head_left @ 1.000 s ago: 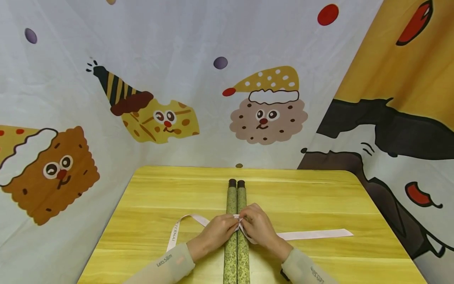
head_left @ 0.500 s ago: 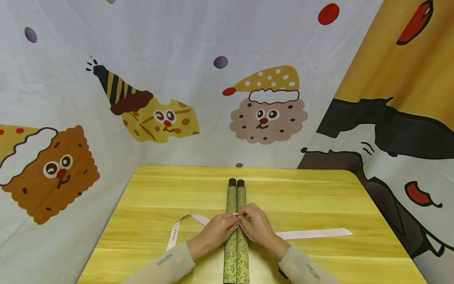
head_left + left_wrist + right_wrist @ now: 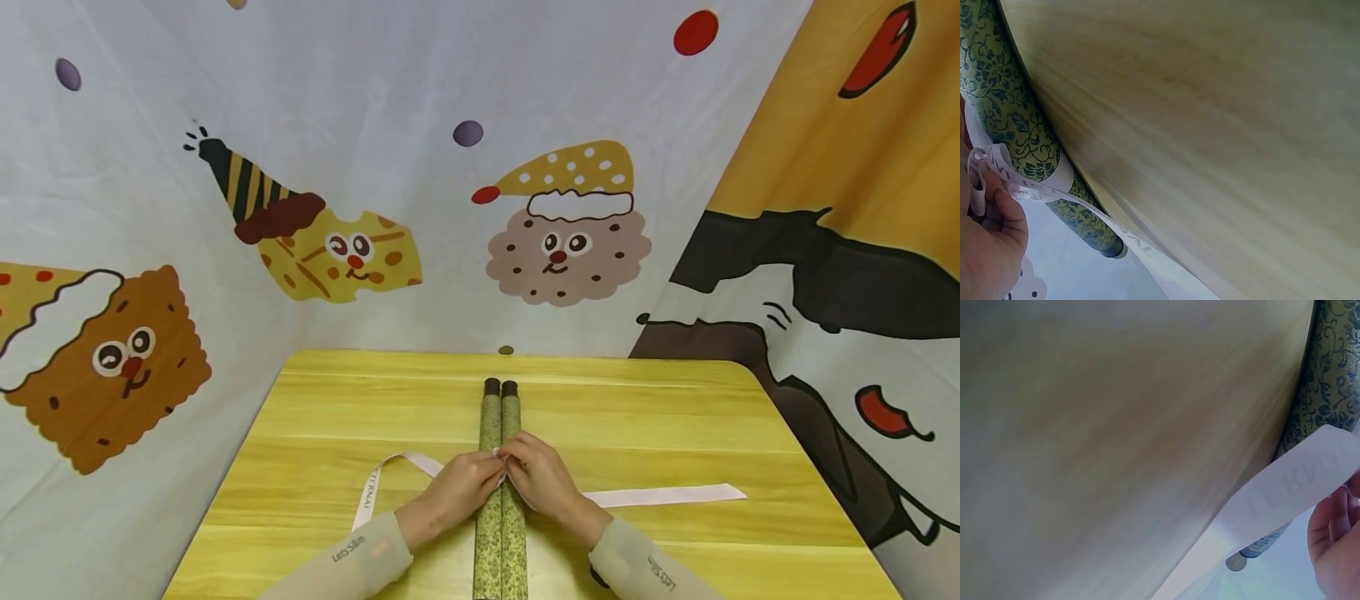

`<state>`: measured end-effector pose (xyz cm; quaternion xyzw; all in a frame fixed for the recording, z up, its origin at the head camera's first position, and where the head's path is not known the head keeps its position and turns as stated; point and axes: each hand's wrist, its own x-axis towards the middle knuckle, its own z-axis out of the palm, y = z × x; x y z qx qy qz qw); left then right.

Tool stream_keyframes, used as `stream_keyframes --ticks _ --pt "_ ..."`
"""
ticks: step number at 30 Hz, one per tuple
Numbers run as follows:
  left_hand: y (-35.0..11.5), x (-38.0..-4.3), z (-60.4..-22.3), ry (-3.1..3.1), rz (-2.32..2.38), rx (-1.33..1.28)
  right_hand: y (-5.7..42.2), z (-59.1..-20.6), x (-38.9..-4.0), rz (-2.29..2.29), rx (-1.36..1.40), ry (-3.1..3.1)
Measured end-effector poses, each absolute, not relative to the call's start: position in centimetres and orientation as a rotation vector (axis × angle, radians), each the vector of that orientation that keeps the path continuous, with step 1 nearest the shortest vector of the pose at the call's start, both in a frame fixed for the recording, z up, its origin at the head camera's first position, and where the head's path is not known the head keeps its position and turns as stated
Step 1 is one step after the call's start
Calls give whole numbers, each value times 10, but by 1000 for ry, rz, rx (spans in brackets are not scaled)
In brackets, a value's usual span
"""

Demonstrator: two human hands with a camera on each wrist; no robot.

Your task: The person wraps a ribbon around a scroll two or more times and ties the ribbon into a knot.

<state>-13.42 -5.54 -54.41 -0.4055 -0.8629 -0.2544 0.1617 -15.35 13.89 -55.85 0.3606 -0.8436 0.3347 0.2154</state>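
Note:
Two rolled scrolls, the left scroll [image 3: 490,421] and the right scroll [image 3: 512,533], lie side by side on the table, covered in green floral cloth with dark end knobs. A pale pink ribbon [image 3: 667,497] with printed lettering goes round them. Over the scrolls, my left hand [image 3: 453,490] pinches the ribbon between thumb and fingers. My right hand [image 3: 547,477] pinches it too, its fingertips right beside the left ones. The left wrist view shows a small loop of ribbon [image 3: 979,181] at the left fingers. Most of the knot area is hidden behind the fingers.
The wooden table [image 3: 337,400] has rounded far corners. One ribbon tail curves out at the left, and the other lies straight to the right. A small dark object [image 3: 597,577] is partly hidden by the right sleeve. A cartoon-printed cloth [image 3: 420,325] hangs behind the table.
My right hand has shifted slightly left, closing in on the left fingertips. The ribbon loop visible between the hands a second ago is now mostly covered. The scrolls have stayed in place.

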Motion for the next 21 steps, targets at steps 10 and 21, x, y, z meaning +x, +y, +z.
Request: stream_keyframes --ticks 10,21 --pt "-57 -133 -545 -2488 -792 -1118 139 -555 -152 897 982 -2418" --pt "-73 -127 -543 -2529 -1053 -1042 145 -544 -151 1101 879 -2566"
